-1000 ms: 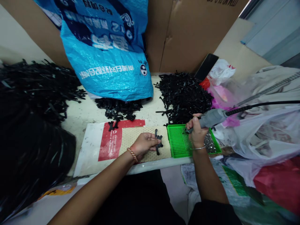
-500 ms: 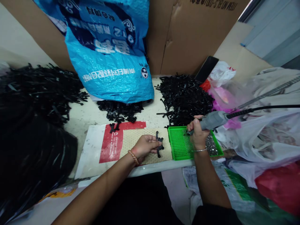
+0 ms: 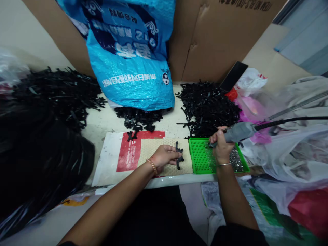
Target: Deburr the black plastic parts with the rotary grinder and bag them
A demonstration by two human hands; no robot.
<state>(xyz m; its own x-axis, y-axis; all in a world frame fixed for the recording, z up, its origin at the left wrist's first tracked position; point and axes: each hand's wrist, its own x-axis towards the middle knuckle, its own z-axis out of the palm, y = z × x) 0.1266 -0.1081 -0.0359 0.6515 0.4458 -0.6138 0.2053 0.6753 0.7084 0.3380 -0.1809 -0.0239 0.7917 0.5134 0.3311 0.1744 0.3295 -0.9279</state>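
Between its thumb and fingers, my left hand (image 3: 166, 158) pinches a small black plastic bracket (image 3: 178, 155) with several arms, over a beige textured mat (image 3: 153, 147). My right hand (image 3: 222, 147) is wrapped round a grey electric screwdriver (image 3: 237, 132), whose cable runs off to the right. The tool's tip points down and left over a green perforated tray (image 3: 198, 155). Small shiny metal pieces, seemingly screws (image 3: 236, 160), lie in the right part of that tray, partly hidden behind my right wrist.
Piles of black plastic parts lie at the back left (image 3: 64, 92) and back right (image 3: 208, 106). A blue woven sack (image 3: 133, 78) stands behind more parts. A phone (image 3: 234, 76) leans near the cardboard (image 3: 212, 41). A black bag (image 3: 46, 153) fills the left; plastic bags (image 3: 294, 147) crowd the right.
The whole view has shifted, so things appear slightly farther right. Both hands keep their grips, the left on the bracket and the right on the screwdriver, over nearly the same spots.
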